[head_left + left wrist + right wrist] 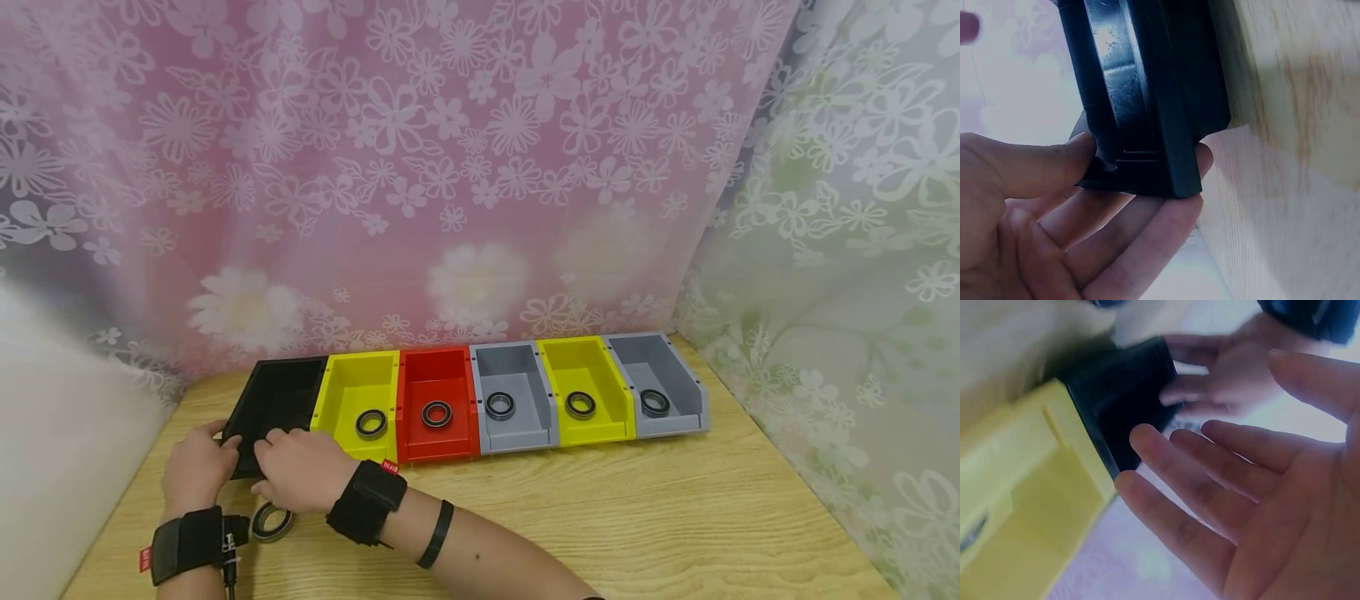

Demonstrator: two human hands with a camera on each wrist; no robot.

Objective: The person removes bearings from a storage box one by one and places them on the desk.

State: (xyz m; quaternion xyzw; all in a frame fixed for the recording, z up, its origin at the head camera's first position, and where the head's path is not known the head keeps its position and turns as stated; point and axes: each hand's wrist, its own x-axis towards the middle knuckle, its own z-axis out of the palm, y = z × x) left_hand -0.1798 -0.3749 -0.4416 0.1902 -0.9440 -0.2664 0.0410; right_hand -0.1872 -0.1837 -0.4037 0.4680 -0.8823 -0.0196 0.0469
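Note:
A black open-front bin [281, 392] stands at the left end of a row of bins. My left hand [197, 467] grips its front left corner; in the left wrist view the thumb [1054, 164] lies on the inner side and the fingers wrap beneath the edge. My right hand [307, 471] hovers at the front of the black bin, its fingers extended and apart with nothing between them in the right wrist view. On the table just below that hand lies a bearing [258, 525], a dark ring with a metal rim, partly overlapped by the hand.
To the right, joined side by side, stand a yellow bin [348, 385], a red bin [438, 367], a grey bin [506, 360], another yellow bin [581, 358] and another grey bin [641, 354], each holding one bearing. Floral curtains [480, 208] hang behind the wooden table [600, 517].

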